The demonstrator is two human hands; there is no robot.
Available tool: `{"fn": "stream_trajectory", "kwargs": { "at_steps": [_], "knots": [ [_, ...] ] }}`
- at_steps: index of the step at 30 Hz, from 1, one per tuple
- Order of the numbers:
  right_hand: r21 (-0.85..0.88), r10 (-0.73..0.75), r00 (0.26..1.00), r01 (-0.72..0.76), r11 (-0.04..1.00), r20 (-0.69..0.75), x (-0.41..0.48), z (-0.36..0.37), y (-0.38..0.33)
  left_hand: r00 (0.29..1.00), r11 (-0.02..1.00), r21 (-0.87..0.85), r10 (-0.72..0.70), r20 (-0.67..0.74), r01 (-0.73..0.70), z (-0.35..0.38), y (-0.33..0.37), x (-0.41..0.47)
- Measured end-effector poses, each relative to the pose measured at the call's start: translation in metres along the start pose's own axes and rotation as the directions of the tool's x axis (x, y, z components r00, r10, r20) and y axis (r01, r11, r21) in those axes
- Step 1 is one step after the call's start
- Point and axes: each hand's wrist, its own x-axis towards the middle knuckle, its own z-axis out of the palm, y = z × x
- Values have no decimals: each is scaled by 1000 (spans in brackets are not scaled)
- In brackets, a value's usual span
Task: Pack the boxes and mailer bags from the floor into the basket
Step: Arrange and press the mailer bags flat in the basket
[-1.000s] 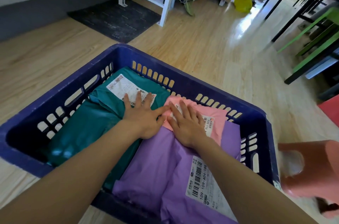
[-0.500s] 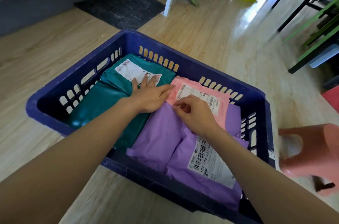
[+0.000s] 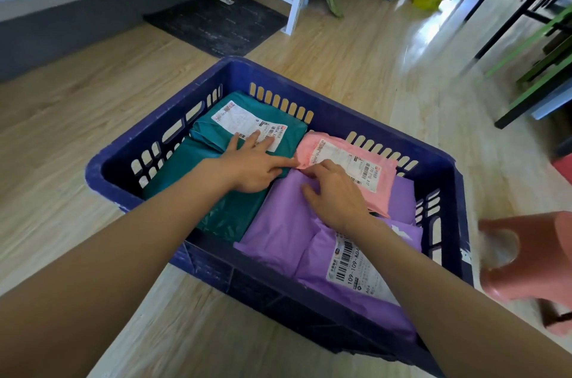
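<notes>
basket (image 3: 325, 117): dark blue plastic crate, slotted walls, sits on the wood floor (image 3: 93, 117); scuffed white at the near right corner.
teal mailer (image 3: 198, 173): glossy teal bag, left half of the basket, far end folded over, white shipping label (image 3: 247, 122) on top near the far wall.
pink mailer (image 3: 356, 167): small pink bag, far right of the basket, lies on top of the purple ones, white barcode label facing up.
purple mailers (image 3: 284, 223): matte lilac bags, near right of the basket, overlapping; the near one has a barcode label reading 109-109-A04 and its edge hangs over the near rim.
left hand (image 3: 252, 165): palm down on the teal mailer, fingers spread, two fingertips on the label, index pointing right and touching the pink mailer's corner.
right hand (image 3: 335, 192): on the purple mailer, fingers curled at the pink mailer's near left corner; pinch or just touch, can't tell.
pink stool (image 3: 532, 257): just right of the basket, blurred.
dark mat (image 3: 213, 21): on the floor beyond the basket, by a white frame leg.
</notes>
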Motion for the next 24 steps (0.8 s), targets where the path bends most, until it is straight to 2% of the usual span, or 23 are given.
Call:
{"fn": "stream_trajectory", "kwargs": {
  "at_steps": [3, 6, 12, 17, 24],
  "knots": [
    [-18, 57, 994, -55, 998, 92, 5, -4, -3, 1000, 998, 62, 2, 1, -2, -2, 4, 3],
    [102, 121, 983, -135, 986, 138, 7, -11, -3, 1000, 994, 109, 1, 10, -2, -3, 3, 5],
    [357, 179, 976, -211, 910, 121, 3, -26, 0, 1000, 991, 132, -13, -1, 13, -1, -2, 6],
    [541, 121, 980, -190, 819, 160, -6, -27, -5, 1000, 995, 97, -7, 7, 6, 2, -4, 9],
    [588, 22, 978, -143, 796, 209, 10, -39, -16, 999, 999, -34, 32, -12, -32, -8, -10, 9]
  ]
}}
